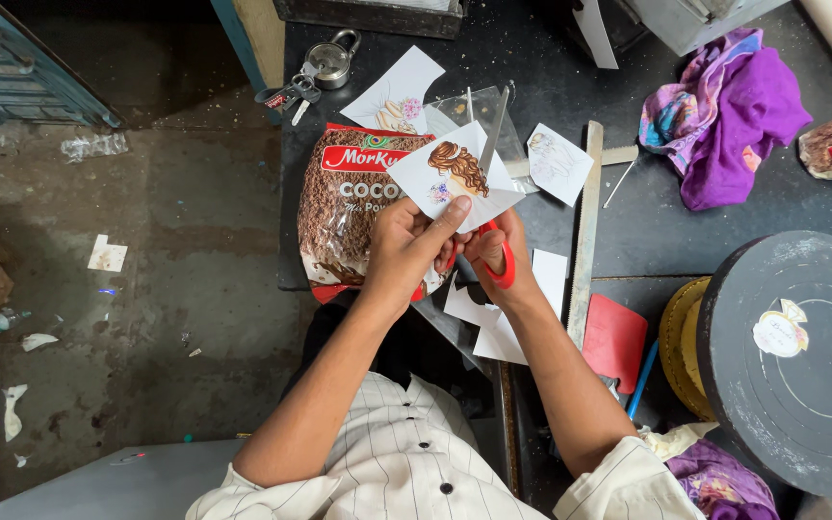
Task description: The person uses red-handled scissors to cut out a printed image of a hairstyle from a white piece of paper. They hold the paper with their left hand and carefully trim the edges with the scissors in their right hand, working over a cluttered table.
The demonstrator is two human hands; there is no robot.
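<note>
Scissors at work on a printed paper cutout

Scissors point(493, 193) with red handles sit in the right hand point(498, 255), whose fingers are closed through the loops; the blades point up and away, across a white paper cutout point(455, 173) that shows a figure with long brown hair. The left hand point(411, 246) pinches the lower edge of that cutout, thumb on top and fingers curled beneath, holding it above the counter's point(705, 226) front left part.

Under the hands lies a red and brown food packet point(344, 207), close to the counter's left edge. More paper pieces point(559, 162) lie just beyond the hands, and white scraps point(503, 327) rest near the front edge. A long wooden ruler point(586, 231) runs front to back just right of the hands. A padlock with keys point(325, 63) sits at the far left corner. Purple cloth point(734, 116) is bunched toward the far right, and a round dark turntable point(801, 356) fills the near right corner.
</note>
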